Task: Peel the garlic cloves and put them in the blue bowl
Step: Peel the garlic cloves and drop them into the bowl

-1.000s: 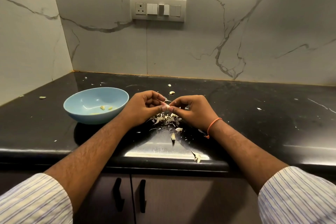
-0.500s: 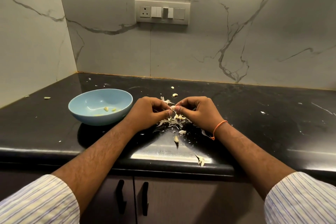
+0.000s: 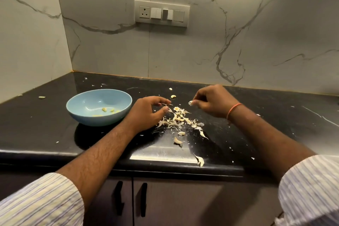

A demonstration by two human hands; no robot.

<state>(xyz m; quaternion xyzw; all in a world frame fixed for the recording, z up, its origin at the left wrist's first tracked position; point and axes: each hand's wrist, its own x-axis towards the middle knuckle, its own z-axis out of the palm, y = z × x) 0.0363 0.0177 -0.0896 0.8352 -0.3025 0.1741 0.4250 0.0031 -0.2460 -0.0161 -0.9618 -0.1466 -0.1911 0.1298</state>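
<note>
The blue bowl [image 3: 95, 121] stands left of centre on the black counter, with a few peeled garlic pieces [image 3: 104, 109] inside. My right hand [image 3: 212, 102] pinches a garlic clove [image 3: 190, 102] at its fingertips, raised just above the counter. My left hand [image 3: 146, 113] is beside the bowl's right rim, its fingers curled. A thin sliver of garlic skin [image 3: 164, 104] sits between its thumb and forefinger. A pile of garlic skins [image 3: 178, 117] lies between and below the two hands.
Loose cloves lie near the front [image 3: 178, 140], behind the pile [image 3: 173, 96] and far left [image 3: 41, 97]. A skin scrap [image 3: 200, 160] sits at the counter's front edge. Marble walls with a switch panel [image 3: 161, 13] close the back and left.
My hands were joined on one clove over the pile; now they have pulled apart. The right hand moved right and up with the clove, and the left stayed near the bowl.
</note>
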